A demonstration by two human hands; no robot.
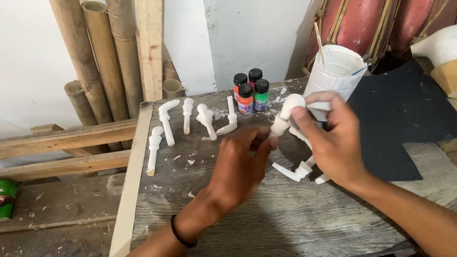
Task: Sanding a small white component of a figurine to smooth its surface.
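I hold a white carved piece (284, 119) up between both hands: my left hand (238, 166) pinches its lower end with the fingers closed on it, and my right hand (328, 138) grips its rounded top together with a small bit of sandpaper, I judge. Just below my right fingers lie more white pieces (297, 170); beyond my left fingers five others (190, 121) sit in a row, none painted yet, with the paint bottles (250, 93) capped.

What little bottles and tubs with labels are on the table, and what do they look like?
Paint bottles: four small ones with black caps, clustered at the table's back edge; orange, red, pink and green, each with a label band.
White tub: right of the bottles, round, paint-smeared, a thin stick standing in it; no label visible.
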